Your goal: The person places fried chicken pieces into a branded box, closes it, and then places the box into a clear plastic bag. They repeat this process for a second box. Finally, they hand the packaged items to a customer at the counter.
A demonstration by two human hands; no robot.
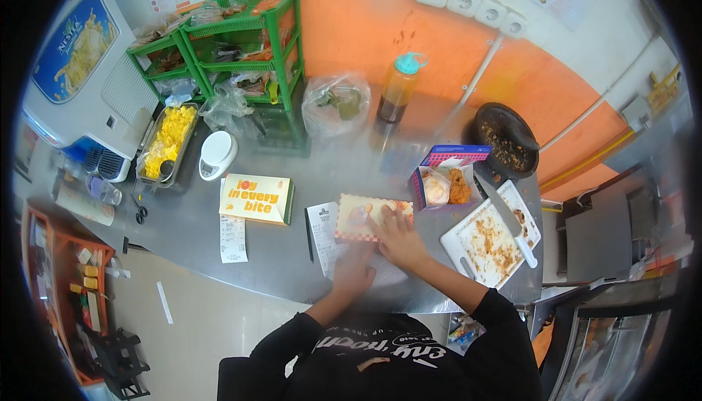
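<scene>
A closed cardboard food box (352, 213) with a cream top and checked edge lies on the steel counter in front of me. My right hand (398, 239) rests on its lid at the right, fingers stretched out and apart. Against the box's near edge is my left hand (353, 272); its fingertips are blurred, and I cannot make out whether they grip the box. A printed receipt (322, 227) sticks out left of the box, beside a black pen (308, 235). To the right stands an open purple box (431, 198) holding fried chicken (458, 187) and a wrapped round bundle (436, 188).
A knife (504, 207) lies across a crumb-covered white cutting board (475, 249), near a stone mortar (486, 125). Left are another closed box (281, 201) over a receipt (233, 247), a white scale (218, 154) and a yellow food tray (191, 132). Behind stand green racks (276, 39) and a sauce bottle (398, 90).
</scene>
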